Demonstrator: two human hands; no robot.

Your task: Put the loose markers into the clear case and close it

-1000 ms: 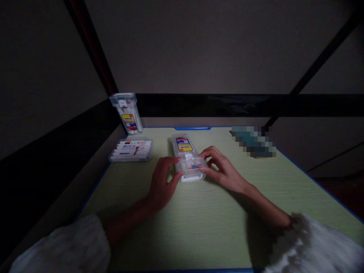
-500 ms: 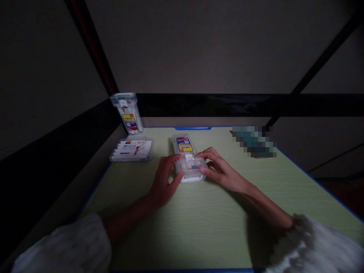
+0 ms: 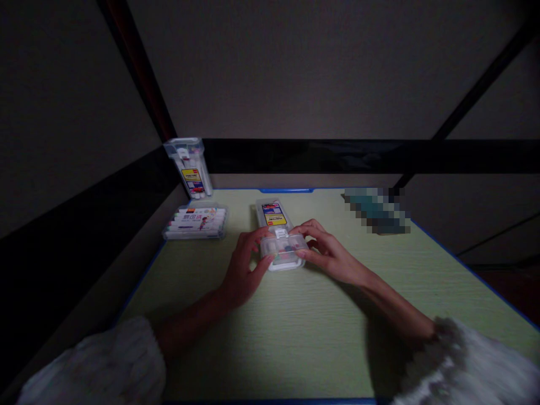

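A clear plastic marker case (image 3: pixel 274 216) lies flat on the table, its lid end towards me. Its yellow and blue label faces up, and coloured marker caps show through the lid (image 3: pixel 285 247). My left hand (image 3: pixel 245 269) grips the left side of the lid, thumb at the near corner and fingers further back. On the right side, my right hand (image 3: pixel 331 256) holds the lid with thumb and fingers in the same way. A white latch (image 3: pixel 280 233) sits between my two hands. The lid looks closed.
At the far left corner a second marker case (image 3: pixel 189 169) stands upright. A flat pack of white markers (image 3: pixel 196 222) lies in front of it. On the right is a blurred-out, greenish flat object (image 3: pixel 375 209). The pale green table (image 3: pixel 270 349) has blue edges and stands against a wall.
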